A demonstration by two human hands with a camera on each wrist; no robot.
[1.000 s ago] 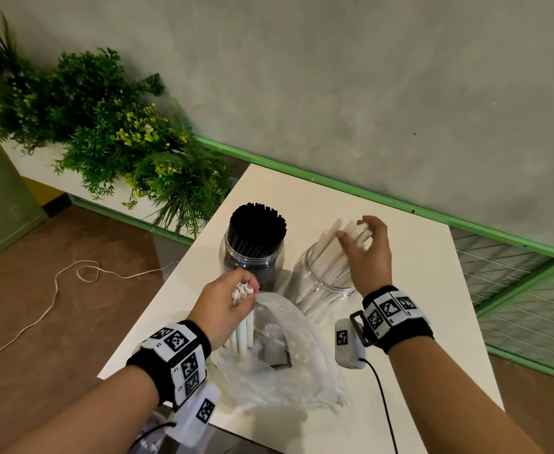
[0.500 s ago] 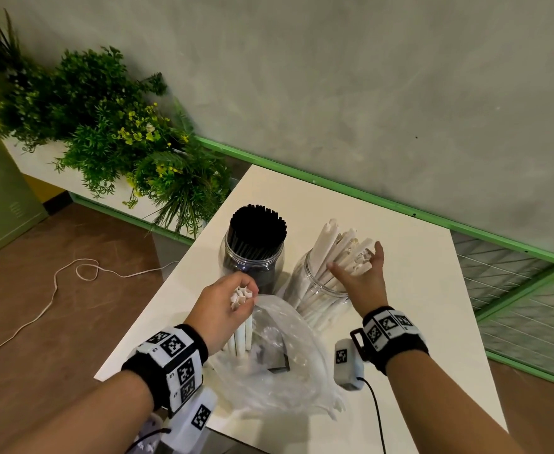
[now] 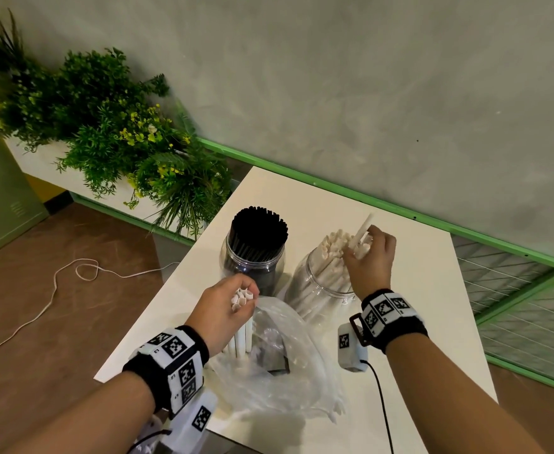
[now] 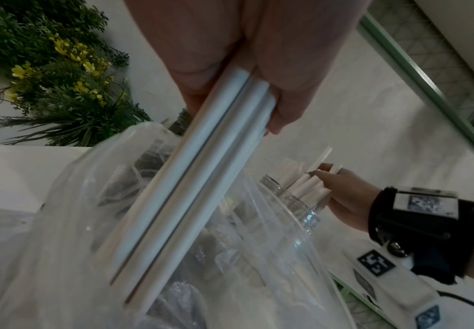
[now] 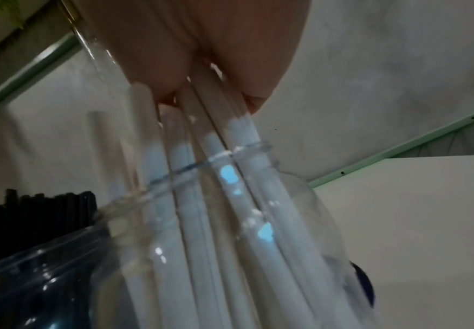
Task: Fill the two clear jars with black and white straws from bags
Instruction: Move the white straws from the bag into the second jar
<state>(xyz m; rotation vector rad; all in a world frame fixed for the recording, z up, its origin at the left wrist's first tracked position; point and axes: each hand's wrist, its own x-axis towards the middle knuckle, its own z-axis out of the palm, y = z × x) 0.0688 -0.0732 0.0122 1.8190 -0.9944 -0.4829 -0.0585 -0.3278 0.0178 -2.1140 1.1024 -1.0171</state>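
Observation:
Two clear jars stand on the white table [image 3: 429, 276]. The left jar [image 3: 252, 263] is packed with black straws [image 3: 259, 229]. The right jar [image 3: 315, 290] holds white straws [image 3: 333, 249] leaning apart. My right hand [image 3: 369, 253] grips several white straws [image 5: 216, 144] at the jar's mouth, their lower ends inside the jar [image 5: 286, 222]. My left hand [image 3: 226, 306] grips a small bundle of white straws [image 3: 241, 298] standing upright in the crumpled clear plastic bag [image 3: 279, 371]; the left wrist view shows that bundle [image 4: 190, 189] reaching down into the bag [image 4: 75, 233].
A planter of green plants with yellow flowers [image 3: 115, 139] stands left of the table. A grey wall with a green rail [image 3: 400, 211] runs behind. A white cord [image 3: 56, 290] lies on the brown floor. The table's near edge runs under my forearms.
My right hand went down to the jar mouth and has now come up a little, gripping straws there; the white straws stand more upright. My left hand has stayed on its bundle.

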